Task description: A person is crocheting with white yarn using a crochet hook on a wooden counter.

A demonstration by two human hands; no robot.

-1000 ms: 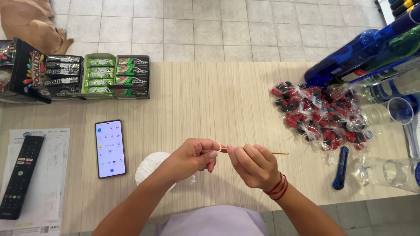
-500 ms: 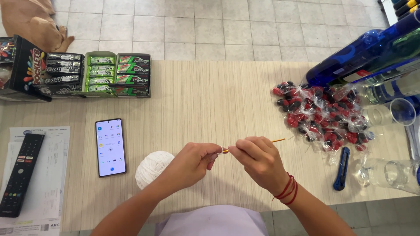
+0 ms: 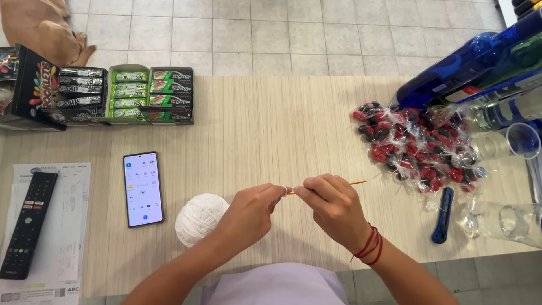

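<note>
Your pale wooden table [image 3: 271,130] carries a pile of red and black wrapped sweets [image 3: 415,144] at the right and a white ball of yarn [image 3: 200,217] just beside your left wrist. Your left hand [image 3: 248,217] and right hand [image 3: 333,206], both closed, pinch together the thin orange crochet hook [image 3: 355,183]

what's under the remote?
The black remote lies on a white printed paper sheet, which rests on the wooden table. The part of the sheet beneath the remote is covered and cannot be seen.
</note>
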